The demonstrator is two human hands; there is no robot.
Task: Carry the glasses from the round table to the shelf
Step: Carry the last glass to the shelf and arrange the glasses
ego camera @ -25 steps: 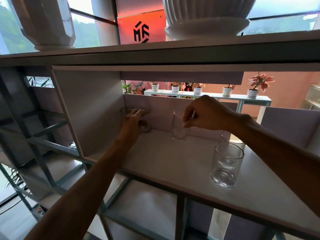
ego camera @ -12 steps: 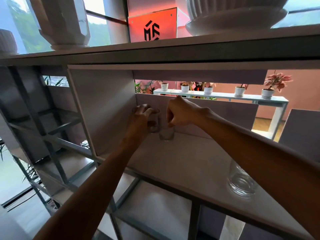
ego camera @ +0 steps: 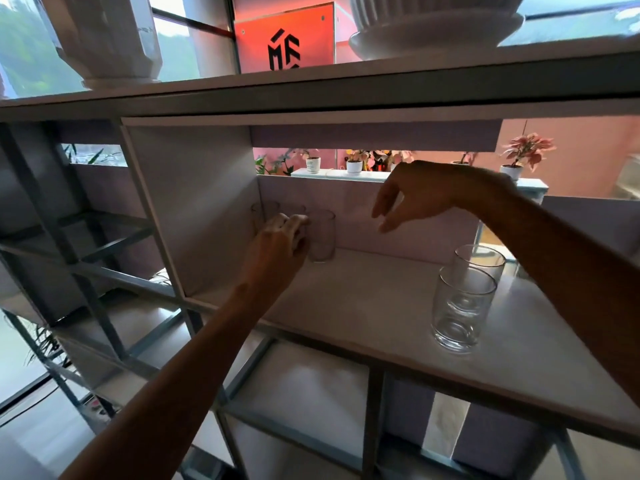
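Observation:
Clear drinking glasses stand on the white shelf board (ego camera: 363, 306). Three of them are grouped in the back left corner. One glass (ego camera: 322, 237) stands free at the right of that group. Another glass (ego camera: 265, 214) shows behind my left hand (ego camera: 277, 247), whose fingers curl around a corner glass that is mostly hidden. My right hand (ego camera: 408, 199) hovers above and to the right of the free glass, fingers apart and holding nothing. Two larger glasses stand on the right: a near glass (ego camera: 462, 310) close to the front edge and a far glass (ego camera: 481, 265) just behind it.
A side panel (ego camera: 194, 209) and a low back panel (ego camera: 398, 216) close the compartment. The upper shelf carries a faceted white vase (ego camera: 110, 36) and a ribbed white bowl (ego camera: 436, 29). Open metal-framed compartments lie left and below. Potted plants (ego camera: 523, 157) stand beyond.
My right hand has let go of the glass it set beside the corner group and has lifted away to the right, fingers now apart. My left hand stays at the corner glasses.

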